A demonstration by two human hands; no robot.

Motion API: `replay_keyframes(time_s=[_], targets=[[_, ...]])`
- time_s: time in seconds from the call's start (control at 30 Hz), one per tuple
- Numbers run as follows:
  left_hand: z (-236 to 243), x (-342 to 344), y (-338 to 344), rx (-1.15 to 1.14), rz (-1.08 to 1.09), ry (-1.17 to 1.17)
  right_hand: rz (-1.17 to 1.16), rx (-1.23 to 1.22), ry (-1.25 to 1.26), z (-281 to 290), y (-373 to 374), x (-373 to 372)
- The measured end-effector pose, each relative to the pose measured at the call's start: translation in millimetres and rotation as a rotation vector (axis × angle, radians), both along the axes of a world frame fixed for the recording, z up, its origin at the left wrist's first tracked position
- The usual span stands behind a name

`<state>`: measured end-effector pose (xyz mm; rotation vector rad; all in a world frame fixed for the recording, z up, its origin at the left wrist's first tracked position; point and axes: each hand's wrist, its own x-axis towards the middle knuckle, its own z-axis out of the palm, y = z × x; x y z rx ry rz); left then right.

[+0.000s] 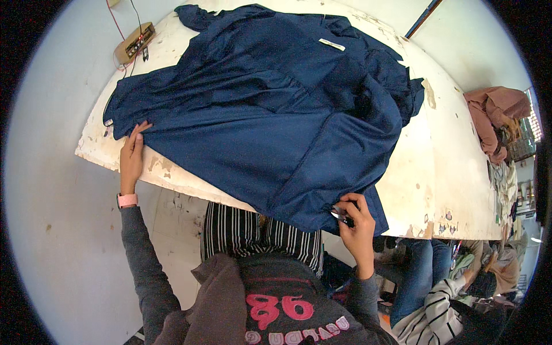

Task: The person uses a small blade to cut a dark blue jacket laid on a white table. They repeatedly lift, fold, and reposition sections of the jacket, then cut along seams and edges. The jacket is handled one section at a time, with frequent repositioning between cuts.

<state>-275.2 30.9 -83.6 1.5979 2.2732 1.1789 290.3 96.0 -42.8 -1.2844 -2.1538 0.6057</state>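
A large navy garment lies rumpled across the pale, worn table, with small white labels on it. My left hand, a pink band at the wrist, rests at the garment's left edge on the near side, fingers stretched out on the fabric. At the near edge to the right, my right hand is closed around a small shiny dark tool, perhaps snips, against the cloth; its exact shape is partly hidden.
A tan device with wires sits at the back left beside a wall. A person in brown is at the table's far right. Another in a striped sleeve sits low at my right, near piled cloth.
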Motion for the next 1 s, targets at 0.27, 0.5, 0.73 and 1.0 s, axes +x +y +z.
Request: replay_keyframes(time_s=[0.27,0.5,0.73,1.0], targets=[[-9.8,-31.4,-46.7,0.721,0.233,-0.83,0.678,-0.701,0.181,17.5,-4.2,27.7],[7.0,-14.2,-54.3,0.45,0.309,-0.497,0.435,-0.476,0.34,44.0,1.7,20.6],[4.9,20.0,-23.2,-0.13,0.135,0.007,0.077,0.09,0.3,19.1,44.9,-46.0],[32.9,19.1,-105.2,0.035,-0.724,-0.76,0.809,-0.66,0.285,49.9,55.4,87.3]])
